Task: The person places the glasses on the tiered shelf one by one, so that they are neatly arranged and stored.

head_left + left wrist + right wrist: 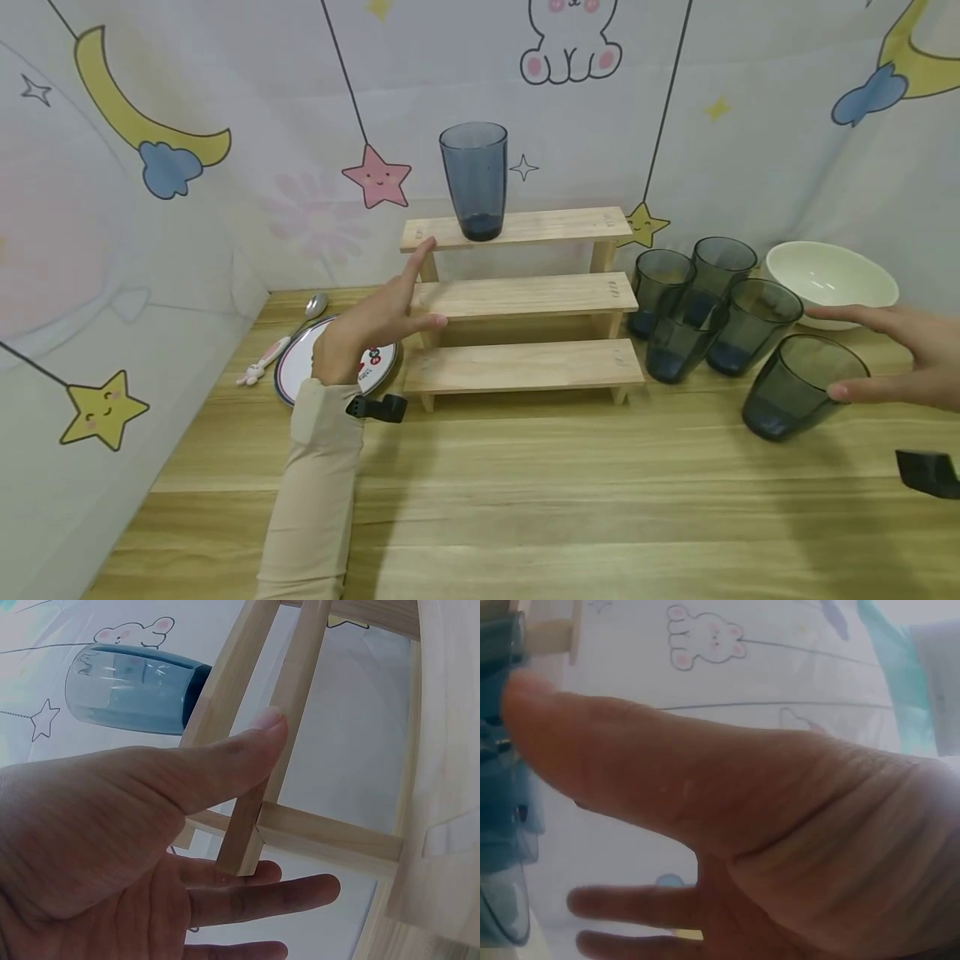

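Observation:
A three-tier wooden shelf (525, 367) stands against the back, with one blue-grey glass tumbler (476, 179) upright near the left of its top tier. My left hand (371, 317) is at the shelf's left end, fingers extended and thumb over the end of a board (300, 682); whether it presses on the wood I cannot tell. At the right, my right hand (903, 358) has its fingers and thumb spread around the near tumbler (795, 396), which looks tilted. Contact there is unclear. Several more tumblers (757, 321) stand in a cluster between that one and the shelf.
Behind the tumblers is a pale bowl (832, 279). Left of the shelf lies a white plate (296, 367) with a dark rim, partly behind my left wrist, and a spoon (273, 350) with a rabbit-shaped handle. A printed cloth (300, 100) hangs around the wooden tabletop (525, 500).

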### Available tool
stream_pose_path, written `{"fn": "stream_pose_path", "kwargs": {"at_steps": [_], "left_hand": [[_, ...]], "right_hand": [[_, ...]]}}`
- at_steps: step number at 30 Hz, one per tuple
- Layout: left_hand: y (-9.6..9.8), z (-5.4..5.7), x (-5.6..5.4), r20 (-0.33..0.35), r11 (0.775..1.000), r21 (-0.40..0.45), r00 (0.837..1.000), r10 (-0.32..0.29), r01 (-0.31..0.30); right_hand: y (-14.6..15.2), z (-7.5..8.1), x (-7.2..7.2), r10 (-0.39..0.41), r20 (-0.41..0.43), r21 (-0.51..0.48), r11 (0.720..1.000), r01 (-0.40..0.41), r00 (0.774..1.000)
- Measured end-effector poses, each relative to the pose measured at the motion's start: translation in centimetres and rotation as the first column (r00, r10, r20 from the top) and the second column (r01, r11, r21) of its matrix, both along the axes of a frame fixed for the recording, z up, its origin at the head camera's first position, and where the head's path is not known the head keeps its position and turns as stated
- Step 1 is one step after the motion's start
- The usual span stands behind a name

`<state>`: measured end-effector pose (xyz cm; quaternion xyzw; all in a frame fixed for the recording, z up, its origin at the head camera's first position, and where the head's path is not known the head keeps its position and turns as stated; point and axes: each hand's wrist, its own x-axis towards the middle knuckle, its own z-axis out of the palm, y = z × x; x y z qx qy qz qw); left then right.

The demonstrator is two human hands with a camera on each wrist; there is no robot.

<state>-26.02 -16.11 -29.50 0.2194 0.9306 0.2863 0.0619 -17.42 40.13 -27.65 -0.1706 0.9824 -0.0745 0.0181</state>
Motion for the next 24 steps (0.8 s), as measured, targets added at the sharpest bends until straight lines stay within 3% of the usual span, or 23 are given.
{"fn": "stream_pose_path", "kwargs": {"at_steps": [2, 9, 12, 15, 24], "left_hand": [[0.0, 0.0, 0.0, -0.001, 1.000, -0.002, 1.000, 0.000, 0.000], [-0.1, -0.2, -0.1, -0.001, 1.000, -0.002, 1.000, -0.004, 0.004], [0.0, -0.2, -0.1, 0.002, 1.000, -0.002, 1.000, -0.002, 0.002], [0.0, -0.2, -0.2, 0.001, 1.000, -0.002, 1.000, -0.004, 0.004], [-0.1, -0.3, -0.2, -0.013, 1.000, 0.000, 1.000, -0.011, 0.011]], "right_hand": [[0.1, -0.1, -0.3, 0.047, 0.057, 0.010, 0.999, -0.048, 0.997], [0.1, -1.3, -0.8, 0.184, 0.074, -0.061, 0.982, -0.180, 0.980], [-0.1, -1.5, -1.1, 0.187, 0.162, -0.104, 0.980, -0.172, 0.969], [-0.2, -1.6, -1.3, 0.187, 0.200, -0.119, 0.979, -0.166, 0.962], [-0.3, -1.8, -1.6, 0.178, 0.229, -0.138, 0.979, -0.149, 0.957]]}}
